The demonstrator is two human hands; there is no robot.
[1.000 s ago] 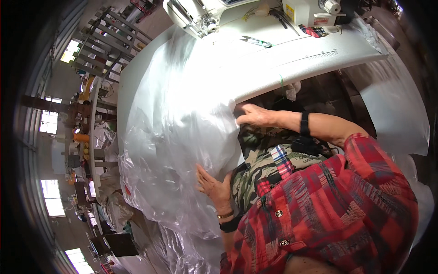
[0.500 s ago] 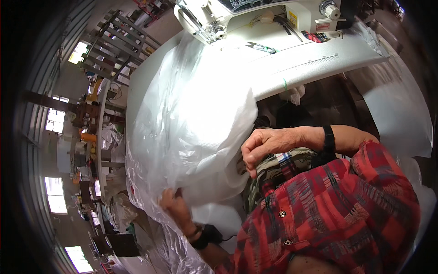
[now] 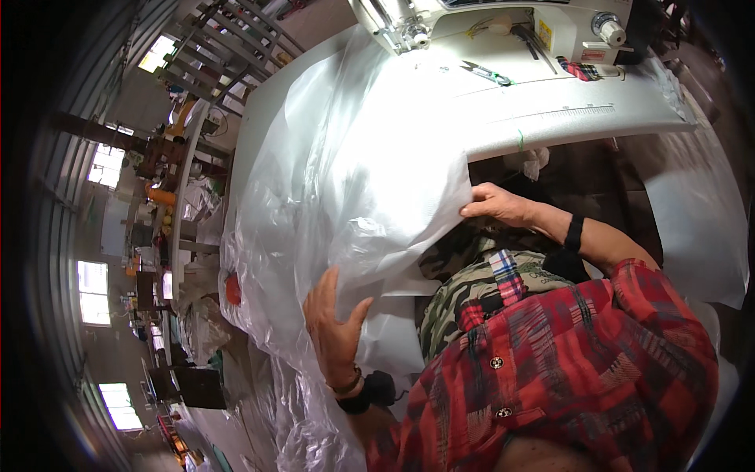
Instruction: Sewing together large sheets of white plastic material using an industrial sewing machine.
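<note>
A thin white plastic sheet (image 3: 377, 224) covers the near left of the sewing table and hangs over its edge, partly glaring under the lamp. My right hand (image 3: 502, 206) pinches the right-hand edge of this sheet between thumb and fingers, just off the table's front edge. Lower left, my left hand (image 3: 334, 326) lies over the sheet with fingers stretched and thumb apart. Clear crinkled plastic film (image 3: 295, 417) spreads beneath and beside it. The sewing machine (image 3: 503, 27) stands at the far side, its needle area above the bright patch.
On the machine bed lie thread snips (image 3: 489, 74) and a plaid cloth strip (image 3: 578, 69). A ruler scale (image 3: 586, 110) runs along the table's front. At the far left are a metal rack (image 3: 216, 59) and a cluttered bench (image 3: 187, 189). More white sheeting (image 3: 696, 212) hangs at the right.
My right hand has risen from beside the lap and now grips the sheet's edge. My left hand has gone from blurred and curled to spread. The whole view has shifted somewhat.
</note>
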